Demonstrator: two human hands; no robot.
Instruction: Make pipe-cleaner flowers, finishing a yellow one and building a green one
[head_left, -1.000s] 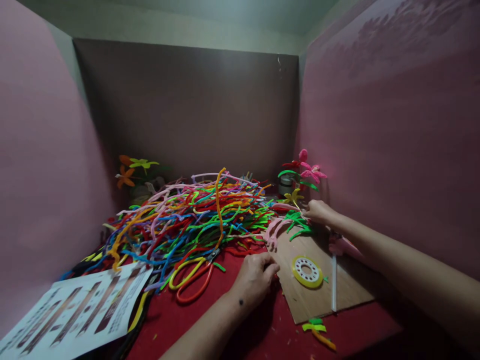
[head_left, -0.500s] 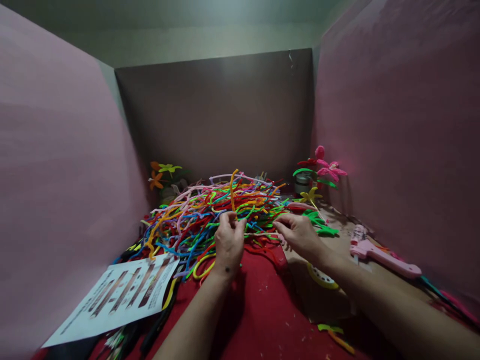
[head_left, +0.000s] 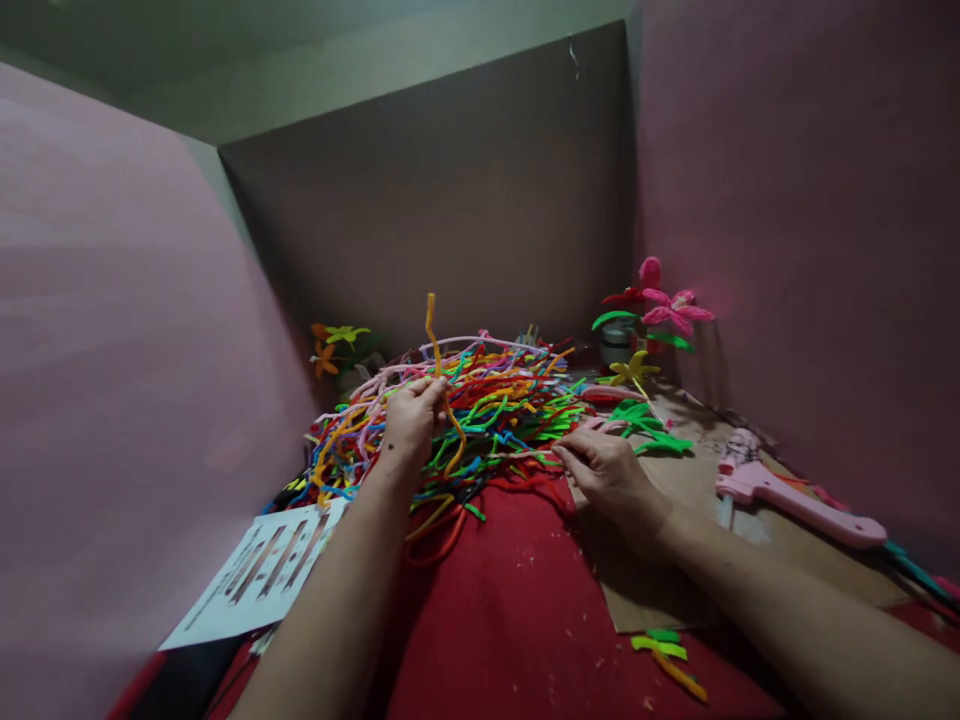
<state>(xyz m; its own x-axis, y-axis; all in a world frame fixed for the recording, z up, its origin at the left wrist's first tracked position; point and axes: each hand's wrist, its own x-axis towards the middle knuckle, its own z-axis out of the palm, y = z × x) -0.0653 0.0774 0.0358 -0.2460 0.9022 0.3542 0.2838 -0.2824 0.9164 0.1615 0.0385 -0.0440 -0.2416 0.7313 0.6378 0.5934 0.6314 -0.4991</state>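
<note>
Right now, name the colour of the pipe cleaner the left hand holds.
Orange pipe cleaner, head view.

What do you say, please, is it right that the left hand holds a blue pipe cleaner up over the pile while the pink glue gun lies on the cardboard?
Not quite: the head view shows the left hand holding up an orange pipe cleaner, not blue; the rest stands.

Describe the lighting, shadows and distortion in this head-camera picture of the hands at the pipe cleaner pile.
Head view: dim overall; the pipe cleaner pile is brightest, the left hand gripping an orange pipe cleaner reads fairly sharp. Head view: both forearms sink into shadow. Head view: the wide lens splays the pink side walls outward; no glare.
</note>
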